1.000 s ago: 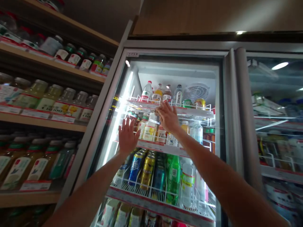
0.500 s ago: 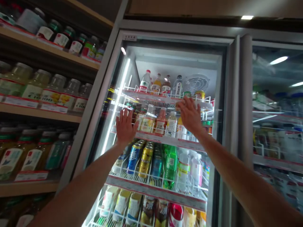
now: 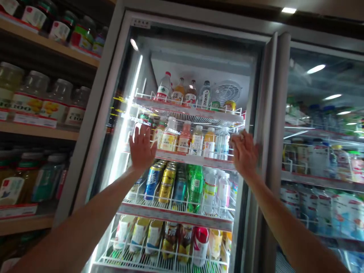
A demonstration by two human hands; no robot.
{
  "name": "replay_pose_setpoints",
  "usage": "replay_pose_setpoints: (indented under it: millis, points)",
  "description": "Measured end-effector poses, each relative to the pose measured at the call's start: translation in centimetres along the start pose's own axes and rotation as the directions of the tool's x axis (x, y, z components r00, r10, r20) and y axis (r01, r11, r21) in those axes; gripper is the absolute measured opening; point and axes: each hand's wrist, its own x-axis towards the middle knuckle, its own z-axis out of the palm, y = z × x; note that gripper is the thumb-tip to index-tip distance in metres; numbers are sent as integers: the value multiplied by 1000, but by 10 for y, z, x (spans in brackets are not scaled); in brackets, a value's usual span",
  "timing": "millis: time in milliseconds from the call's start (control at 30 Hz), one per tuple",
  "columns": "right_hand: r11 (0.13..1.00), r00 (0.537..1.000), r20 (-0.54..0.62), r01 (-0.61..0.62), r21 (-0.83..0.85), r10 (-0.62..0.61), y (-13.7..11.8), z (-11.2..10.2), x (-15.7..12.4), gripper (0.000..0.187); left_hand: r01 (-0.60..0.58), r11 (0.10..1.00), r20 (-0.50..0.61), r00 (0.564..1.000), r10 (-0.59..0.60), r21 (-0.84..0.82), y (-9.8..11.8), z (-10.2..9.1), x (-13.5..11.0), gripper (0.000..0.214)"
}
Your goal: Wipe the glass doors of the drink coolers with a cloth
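In the head view my left hand is raised, with fingers spread, in front of the left part of the glass fridge door. It looks flat on or very near the glass; contact cannot be made out. My right hand is at the door's right side, near the grey frame. Its fingers are slightly bent, a little blurred, and nothing shows in them. Behind the glass, a juice bottle with a yellow label and a water bottle stand on the second shelf.
Lower shelves hold a gold can, a green soda bottle and several cups. A wooden shelf with bottled drinks runs along the left. On the right is another glass-fronted fridge. Lights reflect in the glass.
My right hand has moved right and down, from before the upper middle shelves to the door's right edge. My left hand stays spread at the left. The view has shifted slightly right.
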Motion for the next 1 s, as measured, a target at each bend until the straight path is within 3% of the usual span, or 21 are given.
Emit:
replay_pose_setpoints:
  millis: [100,200,300,367,433,500,533,600,633,667,700,767,833,867,933,1000]
  points:
    - [978,974,97,204,29,-206,-22,-4,-67,46,-126,992,61,990,127,-14,18,2,-23,59]
    - [942,928,161,333,45,-336,-22,-7,-76,43,-176,984,69,982,176,-2,30,7,-39,59]
    - [990,989,54,136,-32,-134,-8,-5,-34,40,-172,985,59,984,171,13,33,9,-41,60]
    - [999,1000,-18,-27,-46,26,-8,-2,-14,42,-166,986,69,984,165,8,32,9,-39,61]
    - [999,1000,-3,-24,-23,24,-22,2,-19,44,-152,988,82,985,152,-6,32,7,-38,62]
    - [991,987,86,135,23,-137,-44,4,-45,46,-141,990,97,985,141,-16,31,5,-41,61]
    - [966,956,140,252,65,-258,-54,3,-60,48,-143,990,105,984,144,-17,31,4,-44,60]
    - [881,850,229,449,151,-473,-68,1,-77,51,-164,986,118,980,163,-7,28,2,-52,58]
    - [852,813,254,495,172,-524,-70,1,-76,51,-179,984,120,977,178,-1,27,1,-56,57]
    - [855,814,262,492,166,-519,-69,1,-67,49,-194,981,120,974,192,3,25,0,-59,56]
    - [890,854,252,436,132,-455,-65,1,-52,47,-203,979,117,973,201,6,24,0,-62,55]
    - [975,958,181,219,37,-222,-59,4,-14,42,-203,979,112,973,201,6,22,-1,-65,55]
    - [998,992,109,60,1,-60,-59,8,13,41,-192,981,114,975,191,1,21,-1,-67,55]
    - [999,993,104,51,6,-52,-63,10,16,42,-191,982,113,975,189,0,21,-1,-67,55]
    - [987,973,167,155,43,-160,-79,12,-2,46,-197,980,108,975,196,2,21,-2,-69,55]
    - [935,900,256,334,115,-353,-96,12,-38,50,-212,977,102,973,210,9,22,-3,-72,55]
